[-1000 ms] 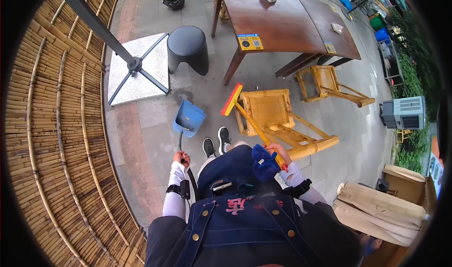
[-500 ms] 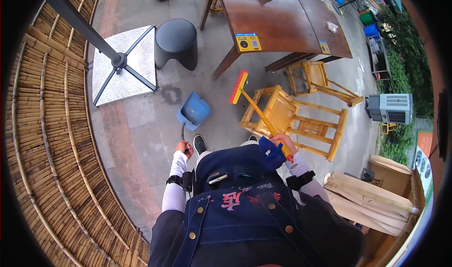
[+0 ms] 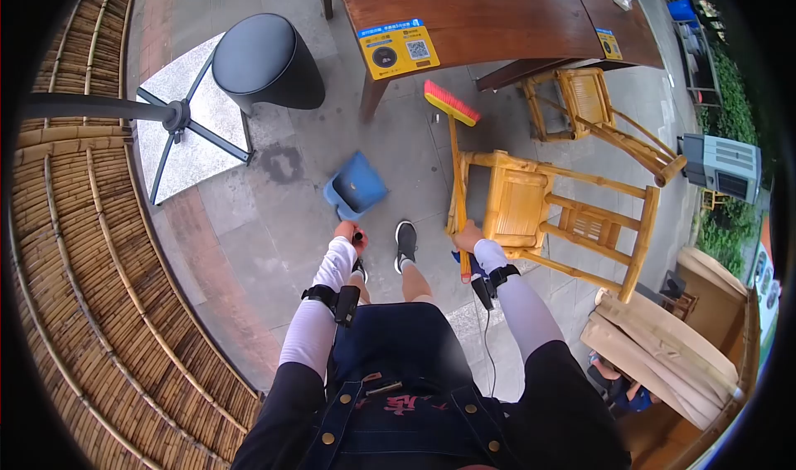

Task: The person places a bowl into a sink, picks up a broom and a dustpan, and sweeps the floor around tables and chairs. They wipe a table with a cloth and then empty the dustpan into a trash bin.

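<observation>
My left hand is closed around the dark handle of a blue long-handled dustpan, whose pan rests on the grey paving ahead of my feet. In my right hand is the yellow stick of a broom, held near its upper end. The red-bristled broom head lies low, close to the table's near edge. Beside that hand, a dark blue thing shows partly; its kind is hidden. The broom stick passes along the front of a bamboo chair. A small pale scrap lies just below the bristles.
A brown wooden table stands ahead, with a second bamboo chair at its right. To the left are a black stool and a pole's white base, beside a bamboo fence. An air cooler stands far right.
The broom head has swung right and forward towards the table, and its stick is now more upright in view. My body has moved forward, with one foot ahead. The dustpan stays in my left hand.
</observation>
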### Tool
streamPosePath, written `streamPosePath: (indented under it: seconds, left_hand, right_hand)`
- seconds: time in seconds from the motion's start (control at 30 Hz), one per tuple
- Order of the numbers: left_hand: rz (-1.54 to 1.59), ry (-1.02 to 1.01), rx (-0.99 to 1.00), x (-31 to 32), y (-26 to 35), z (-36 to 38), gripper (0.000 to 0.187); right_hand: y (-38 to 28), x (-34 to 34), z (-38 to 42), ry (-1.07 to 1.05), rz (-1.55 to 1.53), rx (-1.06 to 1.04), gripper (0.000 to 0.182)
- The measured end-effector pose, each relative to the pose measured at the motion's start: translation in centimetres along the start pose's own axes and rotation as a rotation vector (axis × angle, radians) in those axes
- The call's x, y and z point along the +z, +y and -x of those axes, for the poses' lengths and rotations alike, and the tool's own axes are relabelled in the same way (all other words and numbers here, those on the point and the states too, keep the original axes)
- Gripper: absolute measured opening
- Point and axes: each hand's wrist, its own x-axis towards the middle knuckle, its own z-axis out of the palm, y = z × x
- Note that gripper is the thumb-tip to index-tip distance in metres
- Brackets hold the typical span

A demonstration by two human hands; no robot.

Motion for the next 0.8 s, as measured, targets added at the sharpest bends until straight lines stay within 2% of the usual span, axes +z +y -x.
streamPosePath:
  seconds: [0.03, 0.07, 0.1, 0.13, 0.17, 0.23, 0.3, 0.4, 0.43, 0.53, 0.63, 0.77, 0.8]
  left_hand:
    - [0.000, 0.020, 0.017, 1.4, -0.6, -0.4, 0.006]
    - [-0.014, 0.040, 0.012, 2.5, -0.9, -0.4, 0.006]
    - [-0.018, 0.052, 0.036, 3.7, -1.1, -0.2, 0.007]
    - [-0.017, 0.059, 0.062, 4.6, -1.3, -0.1, 0.009]
    - [-0.020, 0.066, 0.064, 5.1, -1.4, -0.4, 0.009]
    - [-0.038, 0.061, 0.017, 5.5, -1.4, -0.9, 0.008]
    - [-0.078, 0.082, 0.034, 5.4, -1.5, -1.1, 0.009]
    - [-0.038, 0.019, 0.009, 3.1, -1.1, -2.4, 0.009]
    - [-0.048, 0.034, 0.014, 2.4, -0.8, -1.9, 0.009]
    - [-0.166, 0.036, -0.070, -0.8, 0.1, 0.6, 0.015]
    - [-0.297, 0.058, -0.154, -3.3, 1.5, 1.8, 0.018]
    - [-0.410, 0.104, -0.133, -3.2, 2.2, 1.4, 0.019]
    - [-0.395, 0.088, -0.113, -2.8, 1.9, 0.9, 0.018]
  right_hand:
    - [2.7, 3.2, 0.2, -0.078, 0.006, -0.042, 0.053]
    - [2.8, 4.2, 4.6, -0.087, -0.040, 0.061, 0.054]
    - [5.2, 6.4, 6.6, -0.071, 0.029, -0.048, 0.051]
    - [7.1, 7.7, 9.0, -0.160, 0.021, -0.082, 0.049]
    - [6.7, 6.8, 12.7, -0.309, -0.022, -0.019, 0.043]
    - [8.4, 5.6, 17.6, -0.349, -0.124, -0.077, 0.035]
    - [10.3, 3.4, 21.1, -0.379, -0.356, -0.125, 0.031]
    - [11.7, 2.1, 25.2, -0.379, -0.433, -0.074, 0.028]
    - [11.8, 2.1, 25.6, -0.391, -0.447, -0.072, 0.028]
    - [13.2, 3.3, 25.7, -0.217, -0.336, -0.061, 0.032]
    - [11.2, 3.3, 23.0, -0.219, -0.488, 0.038, 0.032]
    - [9.1, 6.8, 20.0, -0.315, -0.708, 0.069, 0.031]
    - [9.0, 7.8, 20.5, -0.397, -0.799, 0.039, 0.031]
